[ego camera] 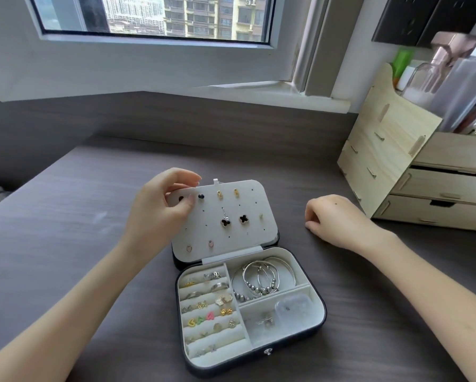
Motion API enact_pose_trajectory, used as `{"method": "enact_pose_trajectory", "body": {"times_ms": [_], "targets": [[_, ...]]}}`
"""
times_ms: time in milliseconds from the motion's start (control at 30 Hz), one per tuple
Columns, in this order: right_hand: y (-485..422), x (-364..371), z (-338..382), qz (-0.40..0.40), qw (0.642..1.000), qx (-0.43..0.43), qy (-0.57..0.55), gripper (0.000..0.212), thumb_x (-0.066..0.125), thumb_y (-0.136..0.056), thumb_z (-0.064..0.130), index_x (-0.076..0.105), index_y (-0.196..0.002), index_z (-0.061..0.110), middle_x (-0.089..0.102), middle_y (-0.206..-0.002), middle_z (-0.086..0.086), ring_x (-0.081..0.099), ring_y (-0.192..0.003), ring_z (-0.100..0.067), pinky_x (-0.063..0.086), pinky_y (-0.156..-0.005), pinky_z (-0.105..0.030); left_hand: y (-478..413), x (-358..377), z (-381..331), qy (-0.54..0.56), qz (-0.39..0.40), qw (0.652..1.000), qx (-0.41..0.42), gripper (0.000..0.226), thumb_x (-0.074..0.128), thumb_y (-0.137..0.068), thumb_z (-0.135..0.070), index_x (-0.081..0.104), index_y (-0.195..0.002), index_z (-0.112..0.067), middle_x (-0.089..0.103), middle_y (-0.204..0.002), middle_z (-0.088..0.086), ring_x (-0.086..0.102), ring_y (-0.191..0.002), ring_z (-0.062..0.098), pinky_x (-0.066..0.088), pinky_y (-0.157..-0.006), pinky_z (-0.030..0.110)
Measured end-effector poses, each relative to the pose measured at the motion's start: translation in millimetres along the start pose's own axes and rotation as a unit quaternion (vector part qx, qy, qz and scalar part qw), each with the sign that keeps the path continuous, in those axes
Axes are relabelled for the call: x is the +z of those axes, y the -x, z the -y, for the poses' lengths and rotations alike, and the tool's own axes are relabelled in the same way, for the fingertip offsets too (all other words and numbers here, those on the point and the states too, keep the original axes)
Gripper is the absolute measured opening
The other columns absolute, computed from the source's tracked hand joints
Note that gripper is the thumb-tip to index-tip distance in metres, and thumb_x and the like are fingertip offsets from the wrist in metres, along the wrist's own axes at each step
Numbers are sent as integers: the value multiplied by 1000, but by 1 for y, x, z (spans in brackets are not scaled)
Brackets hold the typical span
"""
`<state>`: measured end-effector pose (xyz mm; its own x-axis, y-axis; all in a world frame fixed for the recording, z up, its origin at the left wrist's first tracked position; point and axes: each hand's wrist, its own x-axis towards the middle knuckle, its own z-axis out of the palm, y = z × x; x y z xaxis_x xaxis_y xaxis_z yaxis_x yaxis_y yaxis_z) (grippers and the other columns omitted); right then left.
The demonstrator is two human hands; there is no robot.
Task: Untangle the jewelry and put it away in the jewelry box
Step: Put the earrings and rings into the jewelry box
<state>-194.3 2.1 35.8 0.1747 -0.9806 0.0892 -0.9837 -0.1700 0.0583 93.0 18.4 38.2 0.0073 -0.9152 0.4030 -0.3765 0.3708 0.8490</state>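
Head view: jewelry box [231, 363] well stocked, task seemingly near done; left hand [168, 201] pinches earring panel [248, 205], right hand [338, 219] idle, empty.

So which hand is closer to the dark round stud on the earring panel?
Left. The left hand pinches the earring panel beside the dark stud; the right hand rests on the table, well to the right.

Daylight from a white-framed window [154, 20] falls on a dark wood-grain table [66, 216], a pale wooden drawer organizer [424, 175] at its right.
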Motion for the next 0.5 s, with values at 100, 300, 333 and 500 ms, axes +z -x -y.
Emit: {"method": "enact_pose_trajectory", "body": {"times_ms": [100,300,333,500], "targets": [[7,-15,10,-40,992,34,-117,9,58,-86,21,64,-83,16,63,-83,5,58,-84,-13,39,-68,-23,2,0,-2,-41,14,998,43,13,61,-75,-21,67,-84,-27,65,-96,-10,59,-92,5,45,-79,24],[19,-54,74,-23,804,59,-591,13,64,-81,7,65,-69,12,66,-66,1,48,-54,-1,39,-57,-16,11,7,-9,-64,28,993,91,24,62,-68,-57,71,-74,-36,60,-104,-13,53,-106,4,38,-89,15],[17,-56,84,-7,768,56,-638,15,62,-81,4,65,-68,11,65,-66,0,48,-58,-5,39,-61,-20,12,8,-9,-58,24,993,99,23,63,-67,-57,71,-73,-37,60,-106,-14,52,-108,6,38,-90,17],[7,-53,120,7,692,73,-718,18,62,-82,2,66,-67,11,63,-66,-3,47,-61,-9,38,-62,-25,12,9,-11,-11,2,993,118,24,65,-69,-53,70,-84,-35,58,-106,-18,55,-107,10,41,-87,19]]}}
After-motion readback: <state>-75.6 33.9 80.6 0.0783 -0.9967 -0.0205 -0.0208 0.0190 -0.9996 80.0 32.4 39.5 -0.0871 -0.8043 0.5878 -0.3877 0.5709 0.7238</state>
